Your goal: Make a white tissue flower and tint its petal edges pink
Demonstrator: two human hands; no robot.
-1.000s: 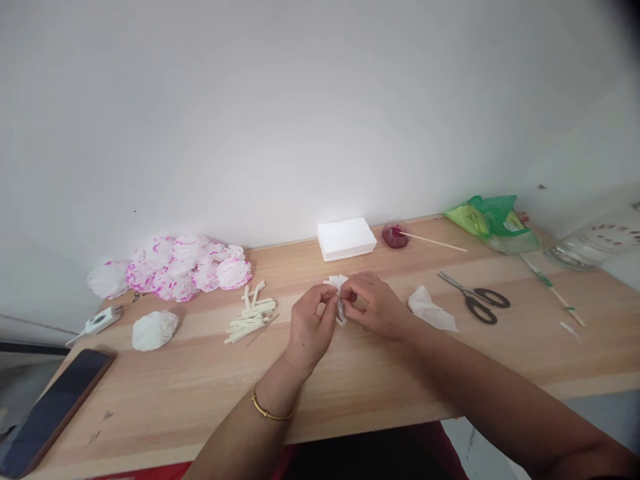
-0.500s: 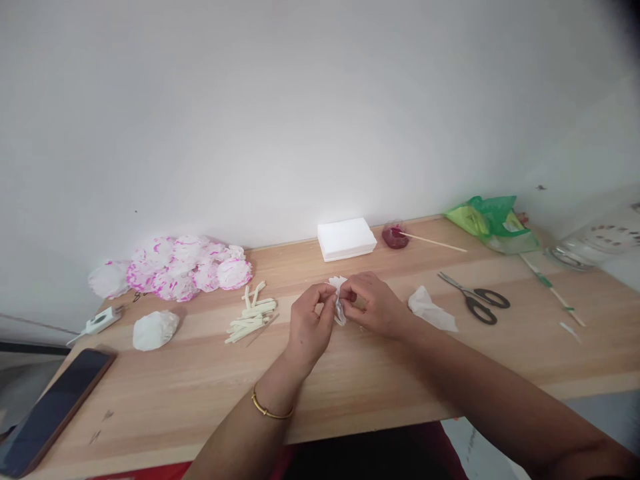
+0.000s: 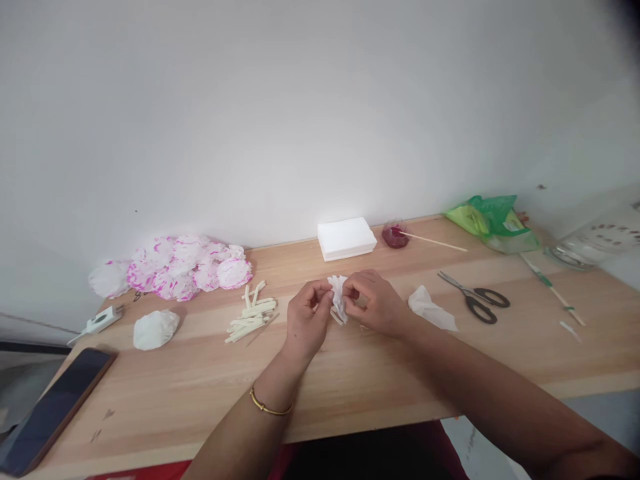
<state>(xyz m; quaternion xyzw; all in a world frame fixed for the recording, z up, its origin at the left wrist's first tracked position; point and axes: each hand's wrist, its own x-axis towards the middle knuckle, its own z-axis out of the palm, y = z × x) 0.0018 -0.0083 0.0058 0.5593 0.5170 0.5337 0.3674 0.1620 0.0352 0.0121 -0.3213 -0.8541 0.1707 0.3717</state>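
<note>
Between my two hands is a small bunch of gathered white tissue paper (image 3: 339,298), held just above the wooden table (image 3: 380,393). My left hand (image 3: 307,317) pinches its left side between thumb and fingers. On the other side my right hand (image 3: 375,301) grips it with closed fingertips. Part of the tissue is hidden behind the fingers. A crumpled sheet of tissue (image 3: 431,309) lies beside my right forearm. To the left of my left hand rests a pile of pale green twisted ties (image 3: 253,317).
Along the wall are pink-edged tissue flowers (image 3: 185,267), a stack of white tissues (image 3: 347,239), a dish of dark red liquid (image 3: 395,235) with a stick, and a green bag (image 3: 495,223). Scissors (image 3: 475,299) lie right; a phone (image 3: 55,407) and white tissue ball (image 3: 155,330) left.
My hands have moved slightly apart, the left one a little to the left. More of the white tissue now shows between them. The things on the table have stayed put.
</note>
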